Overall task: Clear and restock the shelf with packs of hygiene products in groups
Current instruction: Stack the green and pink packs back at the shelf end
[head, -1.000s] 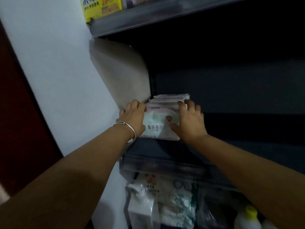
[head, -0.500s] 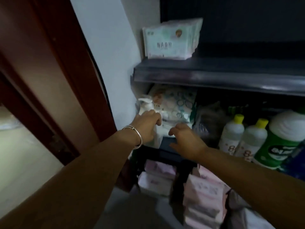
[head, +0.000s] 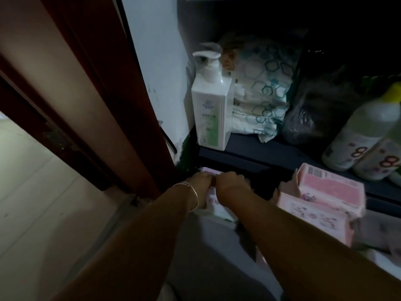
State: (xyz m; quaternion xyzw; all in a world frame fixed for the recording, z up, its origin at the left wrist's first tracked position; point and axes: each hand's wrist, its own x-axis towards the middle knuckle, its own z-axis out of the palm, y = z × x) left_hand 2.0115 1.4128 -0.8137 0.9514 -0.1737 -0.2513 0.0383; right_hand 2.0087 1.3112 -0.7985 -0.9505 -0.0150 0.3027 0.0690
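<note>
Both my hands reach down to a pile of pale pink packs (head: 213,203) low at the foot of the dark shelf (head: 249,152). My left hand (head: 200,184), with a thin bangle on the wrist, and my right hand (head: 231,184) lie close together on top of the packs, fingers curled over them. Most of those packs are hidden under my hands. Further right lies a stack of pink packs (head: 321,198), untouched.
On the shelf above stand a white pump bottle (head: 211,105), folded packs with a teal hexagon print (head: 262,88), a dark plastic bag (head: 316,105) and yellow-capped bottles (head: 364,131). A brown door frame (head: 97,94) and white wall edge the left side.
My view dropped from the upper shelf, where a stack of white packs was left, to the bottom. Both hands moved down past the pump bottle onto the pink packs.
</note>
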